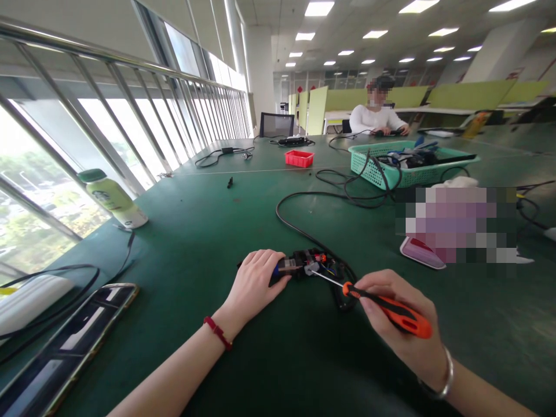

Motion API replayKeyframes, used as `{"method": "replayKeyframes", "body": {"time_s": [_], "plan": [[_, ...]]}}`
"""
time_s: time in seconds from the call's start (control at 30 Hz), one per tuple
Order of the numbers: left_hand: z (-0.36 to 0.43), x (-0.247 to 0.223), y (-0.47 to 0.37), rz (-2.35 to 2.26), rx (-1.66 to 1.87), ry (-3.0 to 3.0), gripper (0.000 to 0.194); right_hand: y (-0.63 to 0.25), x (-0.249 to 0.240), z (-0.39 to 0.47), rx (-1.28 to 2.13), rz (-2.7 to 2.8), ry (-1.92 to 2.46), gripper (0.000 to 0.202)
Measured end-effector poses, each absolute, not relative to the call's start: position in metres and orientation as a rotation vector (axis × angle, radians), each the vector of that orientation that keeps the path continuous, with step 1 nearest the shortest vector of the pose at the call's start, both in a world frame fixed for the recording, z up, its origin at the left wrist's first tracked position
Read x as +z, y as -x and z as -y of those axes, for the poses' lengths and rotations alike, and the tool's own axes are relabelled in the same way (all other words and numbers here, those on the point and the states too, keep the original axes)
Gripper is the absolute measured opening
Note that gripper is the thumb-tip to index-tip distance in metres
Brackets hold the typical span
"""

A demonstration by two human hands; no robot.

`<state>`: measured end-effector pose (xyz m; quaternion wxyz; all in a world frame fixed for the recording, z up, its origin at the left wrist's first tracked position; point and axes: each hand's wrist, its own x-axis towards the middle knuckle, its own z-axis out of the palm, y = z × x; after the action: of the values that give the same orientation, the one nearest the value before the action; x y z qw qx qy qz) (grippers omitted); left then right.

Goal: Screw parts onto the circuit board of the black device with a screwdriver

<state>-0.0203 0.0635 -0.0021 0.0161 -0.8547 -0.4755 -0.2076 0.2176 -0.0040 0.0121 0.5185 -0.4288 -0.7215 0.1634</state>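
Note:
My left hand (257, 278) is wrapped over the blue-and-black body of an opened device (287, 267) and holds it down on the green table (195, 243). Coloured wires and dark inner parts show at the device's right side, where a black cable joins it. In my right hand (402, 318) is a screwdriver (397, 313) with an orange and black handle. Its thin metal shaft points left, and the tip is at the grey part of the opened device; whether it sits in a screw cannot be made out.
A phone (69, 347) and white power strip (30, 304) lie at the left, near a green bottle (112, 198). Farther back are a red tray (299, 158) and a green basket (377, 169) with cables. A pink item (422, 252) lies right. Another person (376, 119) sits beyond.

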Motion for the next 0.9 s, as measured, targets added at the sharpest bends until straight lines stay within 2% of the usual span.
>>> {"method": "replayKeyframes", "body": {"time_s": [0.2,0.37,0.6,0.8,0.9], "plan": [[-0.0634,-0.0015,0.0193,1.478,-0.623,2.656,0.027,-0.2134,0.0101,0.0018,0.391,1.558,0.992,0.041],[-0.0641,-0.0030,0.0190,1.472,-0.615,2.661,0.027,-0.2148,0.0088,0.0021,0.486,1.584,1.082,0.022],[-0.0641,-0.0034,0.0202,1.470,-0.626,2.652,0.027,-0.2124,0.0109,-0.0002,0.390,1.500,0.996,0.043],[-0.0645,-0.0029,0.0193,1.479,-0.617,2.655,0.028,-0.2143,0.0123,0.0032,0.465,1.644,1.049,0.019],[-0.0651,-0.0039,0.0197,1.477,-0.622,2.654,0.028,-0.2141,0.0103,0.0003,0.408,1.578,1.040,0.022]]}}
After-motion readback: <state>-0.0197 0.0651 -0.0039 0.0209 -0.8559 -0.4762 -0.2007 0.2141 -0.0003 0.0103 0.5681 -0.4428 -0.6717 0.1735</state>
